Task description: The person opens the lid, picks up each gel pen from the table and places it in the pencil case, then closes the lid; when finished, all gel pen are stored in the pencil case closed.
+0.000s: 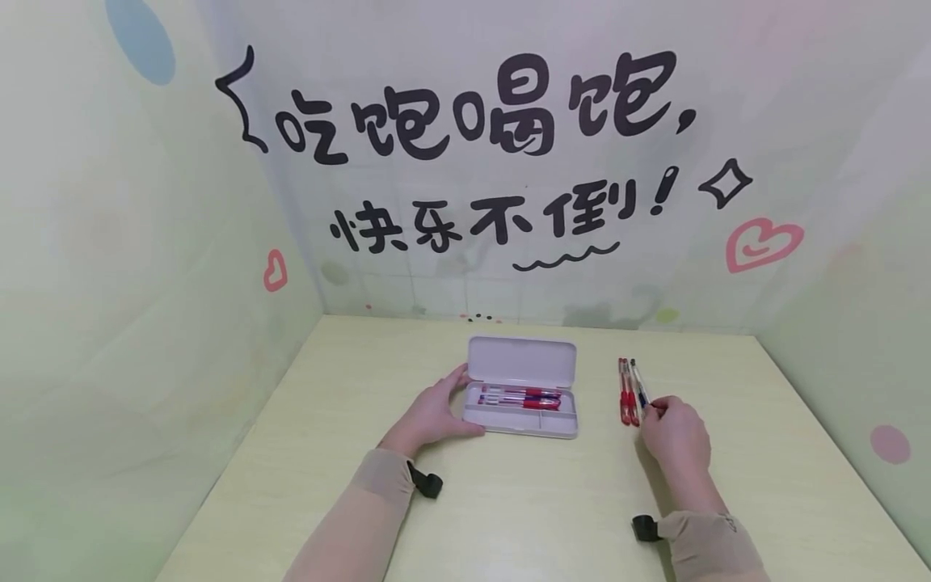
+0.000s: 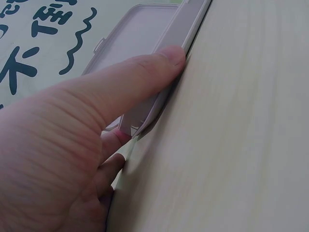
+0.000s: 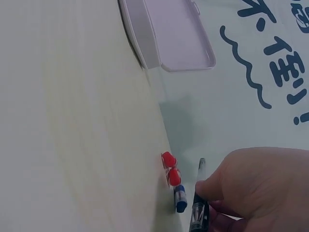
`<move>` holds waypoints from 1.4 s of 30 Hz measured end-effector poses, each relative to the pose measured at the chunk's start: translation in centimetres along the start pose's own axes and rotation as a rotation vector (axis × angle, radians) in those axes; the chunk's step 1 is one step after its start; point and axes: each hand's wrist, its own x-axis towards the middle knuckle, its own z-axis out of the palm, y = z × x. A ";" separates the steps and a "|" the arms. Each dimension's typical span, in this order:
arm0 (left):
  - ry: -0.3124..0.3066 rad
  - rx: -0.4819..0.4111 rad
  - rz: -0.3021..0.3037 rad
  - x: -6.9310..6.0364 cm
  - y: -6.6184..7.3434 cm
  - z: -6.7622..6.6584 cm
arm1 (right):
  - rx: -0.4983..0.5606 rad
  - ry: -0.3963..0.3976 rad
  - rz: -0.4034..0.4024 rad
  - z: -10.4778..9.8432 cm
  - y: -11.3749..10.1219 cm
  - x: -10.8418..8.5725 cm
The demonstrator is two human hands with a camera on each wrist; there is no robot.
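Observation:
An open light-purple pencil case (image 1: 521,361) stands on the table, its lid raised at the back. Inside its rear compartment lie several pens (image 1: 538,402) with red and blue parts. My left hand (image 1: 431,412) grips the case's left end, thumb (image 2: 169,60) against the front wall and fingers round the far side. To the right of the case, my right hand (image 1: 678,436) pinches a black pen (image 3: 198,212) between thumb and fingers. Beside it are two red pens (image 1: 625,396) and a blue-ended pen (image 3: 180,198), close together.
The pale wooden table (image 1: 509,501) meets a printed cloth wall (image 1: 436,283) at the back, with more cloth on both sides. Black straps or mounts (image 1: 427,482) sit at both wrists.

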 end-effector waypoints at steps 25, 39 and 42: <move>-0.001 -0.027 -0.004 0.0 -0.1 0.2 | -0.009 0.071 -0.526 5.6 -8.0 -1.3; -0.004 -0.013 0.001 0.1 0.0 0.0 | -0.065 -0.031 -0.624 8.3 -11.8 -2.1; -0.005 -0.008 0.007 0.1 -0.1 0.0 | -0.067 -0.023 -0.675 8.7 -12.3 -2.3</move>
